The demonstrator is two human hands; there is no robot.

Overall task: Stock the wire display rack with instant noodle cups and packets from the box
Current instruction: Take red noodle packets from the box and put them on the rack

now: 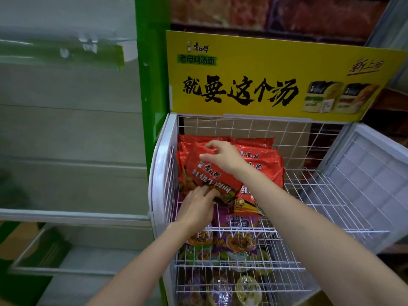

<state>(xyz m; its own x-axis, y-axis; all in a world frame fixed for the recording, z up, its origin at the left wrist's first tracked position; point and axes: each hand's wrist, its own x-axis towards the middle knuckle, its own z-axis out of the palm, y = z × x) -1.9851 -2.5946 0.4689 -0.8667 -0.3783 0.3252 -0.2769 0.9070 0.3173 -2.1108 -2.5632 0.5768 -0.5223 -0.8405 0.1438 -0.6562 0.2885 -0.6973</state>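
1. The red plastic noodle packet [212,173] on top is flat and glossy, with white and black Chinese characters on the front and a dark picture of food at its lower end. It lies tilted, upper end to the back of the rack and lower end to the front.
2. The right hand [223,155] pinches the upper edge of this packet between the thumb and the curled fingers.
3. The left hand [197,205] holds the lower edge of the same packet; its fingers lie almost straight over the corner, and the thumb is hidden, so I cannot tell how firm the grip is.
4. The packet rests on a stack of other red noodle packets [260,160] in the left part of the top tier.
5. The white wire display rack [320,188] has several tiers. The right part of the top tier shows only bare wire.
6. In the tier below there are purple noodle packets [234,237] with pictures of food, seen through the wire.
7. In the lowest visible tier there are round noodle cups with purple and yellow lids [247,286], partly blurred.
8. A yellow cardboard sign with black Chinese characters [276,76] stands above the back of the rack, and a brown cardboard sheet [293,140] is behind the back wire.
9. A green post [152,85] stands just beside the rack on the left.
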